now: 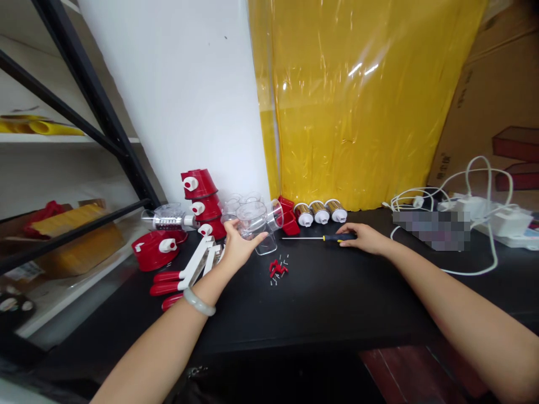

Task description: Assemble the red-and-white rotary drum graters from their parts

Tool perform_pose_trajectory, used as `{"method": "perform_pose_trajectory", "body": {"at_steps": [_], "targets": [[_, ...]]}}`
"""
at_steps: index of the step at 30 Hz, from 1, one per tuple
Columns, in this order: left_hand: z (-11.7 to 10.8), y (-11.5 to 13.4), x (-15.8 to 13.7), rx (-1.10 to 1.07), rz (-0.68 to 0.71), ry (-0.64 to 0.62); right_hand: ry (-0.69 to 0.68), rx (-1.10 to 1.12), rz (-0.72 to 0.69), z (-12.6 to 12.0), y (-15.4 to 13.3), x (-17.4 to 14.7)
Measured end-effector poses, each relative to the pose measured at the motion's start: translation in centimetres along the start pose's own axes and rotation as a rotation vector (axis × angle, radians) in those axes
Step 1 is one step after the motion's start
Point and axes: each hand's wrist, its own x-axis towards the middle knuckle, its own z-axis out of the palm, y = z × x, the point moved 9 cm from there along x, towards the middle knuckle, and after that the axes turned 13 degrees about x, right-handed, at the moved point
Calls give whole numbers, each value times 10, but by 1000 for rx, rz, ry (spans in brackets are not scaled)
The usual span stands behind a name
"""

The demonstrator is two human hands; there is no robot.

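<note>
The left hand (242,247) has its grip closed on a clear, round-mouthed plastic container (252,212) near the black worktop's (332,306) back, seemingly steadying it; whether anything lies inside, I cannot tell. The right hand (365,238) grips a black-and-yellow screwdriver (332,238) by its handle, while small silver screws (276,279) lie beside red plastic pieces (274,266), perhaps for easy reach.

My left hand (242,249) has thumb and fingers around a clear hopper (252,212); my right hand (365,238) grips the screwdriver (332,238) by its handle, shaft pointing left. Red clips (275,268) and screws (275,280) lie between, nearer me, on the black table (337,306). Three drums (319,212) in a row behind, stacked red bases (209,206) left, white cables (492,247) far right.
</note>
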Motion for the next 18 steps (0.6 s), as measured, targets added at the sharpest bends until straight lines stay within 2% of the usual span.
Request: {"method": "perform_pose_trajectory", "body": {"at_steps": [7, 10, 12, 14, 18], "targets": [[1, 1, -2, 28, -32, -43, -22, -129, -23, 6, -1, 0], [-3, 7, -4, 29, 7, -26, 65, -203, -80, 3, -15, -1], [-6, 13, -7, 44, 61, -5, 199, -251, -191, 1, -41, -6], [-10, 23, -12, 79, 153, 14, 309, -266, -346, 6, -80, -15], [-19, 48, -25, 144, 359, 97, 260, -246, -569, 47, -170, -28]]}}
